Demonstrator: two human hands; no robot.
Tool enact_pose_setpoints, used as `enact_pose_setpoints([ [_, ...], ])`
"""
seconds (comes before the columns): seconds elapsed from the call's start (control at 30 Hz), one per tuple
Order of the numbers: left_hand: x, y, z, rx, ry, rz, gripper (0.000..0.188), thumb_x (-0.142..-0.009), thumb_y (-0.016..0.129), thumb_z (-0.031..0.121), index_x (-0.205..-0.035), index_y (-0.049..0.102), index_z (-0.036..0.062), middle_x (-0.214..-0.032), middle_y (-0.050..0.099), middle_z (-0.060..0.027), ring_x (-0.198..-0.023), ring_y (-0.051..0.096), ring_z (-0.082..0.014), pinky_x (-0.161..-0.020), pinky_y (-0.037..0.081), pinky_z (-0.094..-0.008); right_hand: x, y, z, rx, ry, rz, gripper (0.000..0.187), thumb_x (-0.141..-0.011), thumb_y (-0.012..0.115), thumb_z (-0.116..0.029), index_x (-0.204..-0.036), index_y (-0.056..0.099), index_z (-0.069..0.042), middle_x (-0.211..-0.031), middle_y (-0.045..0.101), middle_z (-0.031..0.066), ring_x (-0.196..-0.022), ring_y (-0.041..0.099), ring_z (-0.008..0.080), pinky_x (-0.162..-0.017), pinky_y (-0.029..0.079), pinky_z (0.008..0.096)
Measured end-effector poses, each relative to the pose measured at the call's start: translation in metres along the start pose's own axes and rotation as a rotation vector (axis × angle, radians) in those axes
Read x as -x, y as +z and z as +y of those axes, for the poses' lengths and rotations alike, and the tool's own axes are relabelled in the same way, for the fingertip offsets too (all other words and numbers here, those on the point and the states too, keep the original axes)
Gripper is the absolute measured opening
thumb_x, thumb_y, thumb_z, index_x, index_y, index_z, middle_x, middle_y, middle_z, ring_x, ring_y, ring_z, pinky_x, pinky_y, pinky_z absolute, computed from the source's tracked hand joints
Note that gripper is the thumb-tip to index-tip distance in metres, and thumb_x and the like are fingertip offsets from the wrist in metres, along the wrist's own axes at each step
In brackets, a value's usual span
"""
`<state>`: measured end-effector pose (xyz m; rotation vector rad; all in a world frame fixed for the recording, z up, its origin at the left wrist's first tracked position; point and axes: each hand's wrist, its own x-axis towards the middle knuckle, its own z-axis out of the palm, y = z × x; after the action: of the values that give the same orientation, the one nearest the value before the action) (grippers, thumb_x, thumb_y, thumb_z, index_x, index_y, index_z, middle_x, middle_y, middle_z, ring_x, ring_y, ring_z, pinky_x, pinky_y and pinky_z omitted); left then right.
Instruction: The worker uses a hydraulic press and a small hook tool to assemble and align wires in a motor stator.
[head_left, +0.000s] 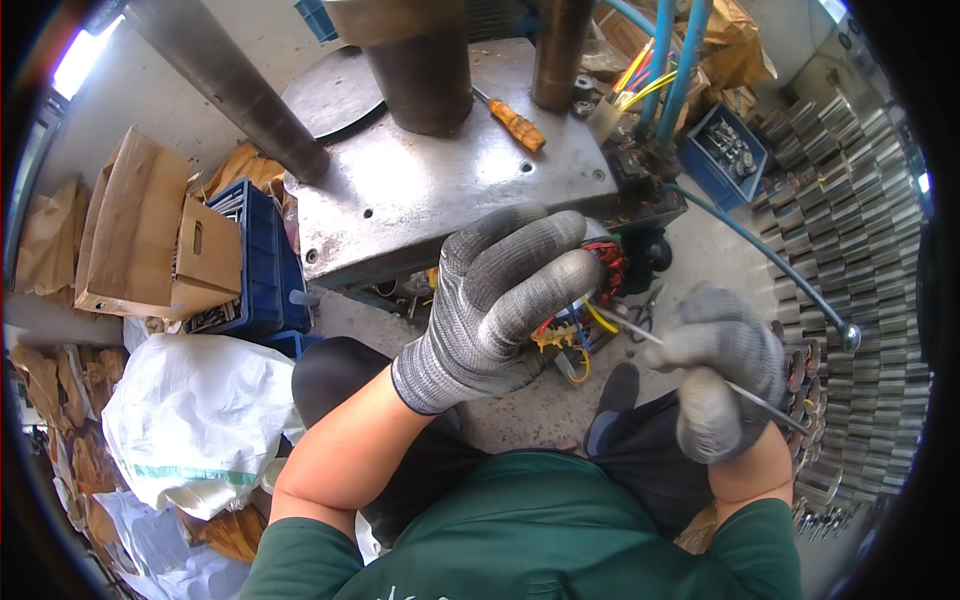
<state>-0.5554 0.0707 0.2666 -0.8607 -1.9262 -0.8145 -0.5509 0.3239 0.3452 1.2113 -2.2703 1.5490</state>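
My left hand [510,310], in a grey knit glove, is raised in front of the press with its fingers curled. Behind its fingers shows a wire-wound part [562,332] with yellow and blue leads and some red; most of it is hidden, and it appears to be in that hand's grip. My right hand [725,365], gloved too and smeared by motion, is closed round a thin metal rod [765,405]. The rod slants from the lower right up toward the wound part, its tip close to the yellow lead.
Ahead stands a steel press table [420,195] with thick columns and an orange-handled screwdriver [517,126]. Blue crates [262,260], a cardboard box [140,230] and a white sack [195,420] are at left. Stacked metal cylinders [850,240] and a blue bin [722,155] fill the right.
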Motion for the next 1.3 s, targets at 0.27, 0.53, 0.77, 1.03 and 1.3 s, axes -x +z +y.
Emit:
enact_pose_setpoints([
  [0.27,0.001,0.005,0.007,0.005,-0.007,-0.065,0.094,-0.068,0.094,0.015,-0.150,0.049,0.0160,-0.132,0.064,-0.0188,-0.109,0.067,-0.0412,-0.090,0.058,-0.0503,-0.009,0.007,0.008,0.124,-0.097,-0.136,0.019,-0.083,0.072,-0.007,-0.101,0.071,-0.004,-0.086,0.066,0.0139,-0.074,0.066,0.0334,-0.066,0.054,0.0428],
  [0.53,-0.004,0.006,0.009,0.056,-0.007,-0.064,0.091,-0.069,0.094,0.015,-0.149,0.050,0.0167,-0.130,0.065,-0.0184,-0.108,0.068,-0.0410,-0.087,0.058,-0.0496,-0.011,0.009,0.008,0.217,-0.111,-0.208,0.018,-0.084,0.072,-0.009,-0.101,0.071,-0.003,-0.086,0.066,0.0158,-0.076,0.066,0.0359,-0.068,0.054,0.0454],
  [0.77,0.002,0.009,0.005,0.109,0.003,-0.056,0.089,-0.068,0.093,0.014,-0.147,0.051,0.0182,-0.130,0.064,-0.0183,-0.107,0.068,-0.0419,-0.086,0.058,-0.0517,-0.011,0.012,0.009,0.210,-0.104,-0.215,0.019,-0.085,0.072,-0.010,-0.103,0.071,-0.003,-0.090,0.066,0.0161,-0.080,0.066,0.0369,-0.070,0.054,0.0466],
  [1.03,-0.003,0.009,0.007,0.135,-0.032,0.001,0.067,-0.065,0.085,0.023,-0.128,0.065,0.0107,-0.126,0.068,-0.0166,-0.105,0.067,-0.0422,-0.090,0.056,-0.0520,-0.010,0.017,0.014,0.186,-0.142,-0.276,0.022,-0.084,0.074,-0.009,-0.105,0.070,-0.004,-0.094,0.067,0.0157,-0.082,0.065,0.0367,-0.071,0.053,0.0470],
  [1.3,-0.005,0.007,0.008,0.122,-0.043,0.002,0.067,-0.067,0.084,0.023,-0.129,0.064,0.0086,-0.127,0.068,-0.0185,-0.105,0.066,-0.0424,-0.091,0.055,-0.0529,-0.009,0.022,0.022,0.244,-0.242,-0.206,0.034,-0.076,0.079,-0.006,-0.109,0.070,-0.005,-0.096,0.067,0.0145,-0.079,0.065,0.0346,-0.068,0.054,0.0454],
])
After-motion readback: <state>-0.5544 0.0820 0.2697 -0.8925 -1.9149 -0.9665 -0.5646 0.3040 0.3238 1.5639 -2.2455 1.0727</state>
